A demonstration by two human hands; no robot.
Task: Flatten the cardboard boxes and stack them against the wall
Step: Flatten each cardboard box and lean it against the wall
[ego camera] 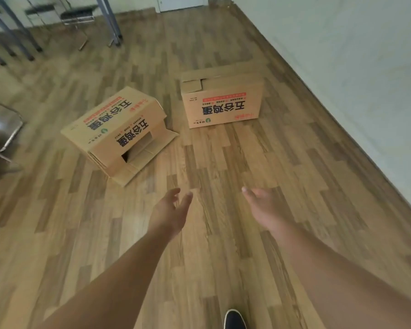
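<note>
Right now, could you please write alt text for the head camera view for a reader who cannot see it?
Two bare hands, left hand and right hand, reach forward open and empty over a wooden floor toward two printed cardboard boxes: a tilted box with loose flaps and an upright box nearer the white wall.

Lying open between both empty hands and the boxes: bare floor (199,162). Blocking the left path, a tilted box (119,131) with splayed flaps; standing ahead, an upright box (223,103); bounding the right, the wall (365,79).
</note>
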